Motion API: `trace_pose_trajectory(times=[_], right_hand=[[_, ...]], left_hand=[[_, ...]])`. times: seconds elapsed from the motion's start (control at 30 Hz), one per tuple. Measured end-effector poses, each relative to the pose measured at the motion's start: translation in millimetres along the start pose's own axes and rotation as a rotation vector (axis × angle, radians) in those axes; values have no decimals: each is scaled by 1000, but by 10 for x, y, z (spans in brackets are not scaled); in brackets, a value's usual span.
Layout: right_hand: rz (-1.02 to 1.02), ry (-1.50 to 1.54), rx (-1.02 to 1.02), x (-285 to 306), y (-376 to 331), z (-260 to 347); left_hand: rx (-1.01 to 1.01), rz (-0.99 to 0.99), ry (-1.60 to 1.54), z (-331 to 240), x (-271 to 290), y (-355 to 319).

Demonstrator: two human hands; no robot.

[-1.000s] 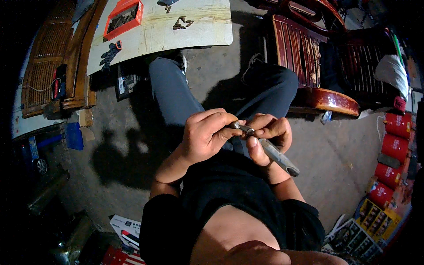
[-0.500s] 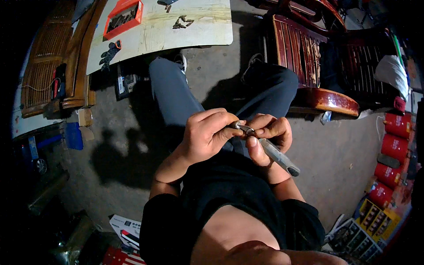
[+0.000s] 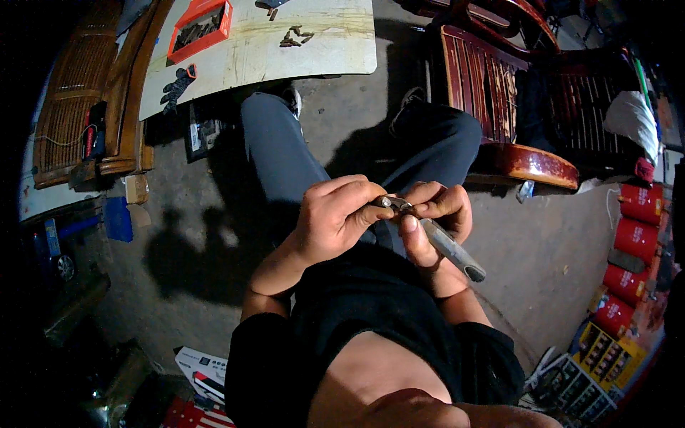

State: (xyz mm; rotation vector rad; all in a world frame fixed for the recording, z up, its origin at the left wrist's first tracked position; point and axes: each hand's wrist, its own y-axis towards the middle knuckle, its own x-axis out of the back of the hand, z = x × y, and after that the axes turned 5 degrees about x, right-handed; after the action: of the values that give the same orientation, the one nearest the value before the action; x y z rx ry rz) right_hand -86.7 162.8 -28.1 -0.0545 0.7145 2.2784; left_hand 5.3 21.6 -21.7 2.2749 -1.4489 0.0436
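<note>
Pinching unchanged: left hand (image 3: 332, 225) grips the metal tip (image 3: 394, 204); right hand (image 3: 435, 217) clasps the grey-handled tool (image 3: 449, 250); fitting unfinished.

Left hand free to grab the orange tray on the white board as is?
Probably not. The left hand pinches the tip of the grey-handled tool held by the right hand, and the orange tray lies far beyond the person's knees.

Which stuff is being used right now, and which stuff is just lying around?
In use: left hand, right hand, grey tool, small metal bit.

Lying about: orange tray, black glove, red cans, wooden chair.
</note>
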Motion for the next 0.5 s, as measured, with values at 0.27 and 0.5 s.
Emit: trace_pose_trajectory(times=[0.27, 0.5], right_hand=[[24, -1, 13, 7, 29, 0], [59, 38, 46, 20, 35, -27]], left_hand=[[-4, 1, -3, 21, 2, -15], [-17, -12, -3, 18, 1, -12]])
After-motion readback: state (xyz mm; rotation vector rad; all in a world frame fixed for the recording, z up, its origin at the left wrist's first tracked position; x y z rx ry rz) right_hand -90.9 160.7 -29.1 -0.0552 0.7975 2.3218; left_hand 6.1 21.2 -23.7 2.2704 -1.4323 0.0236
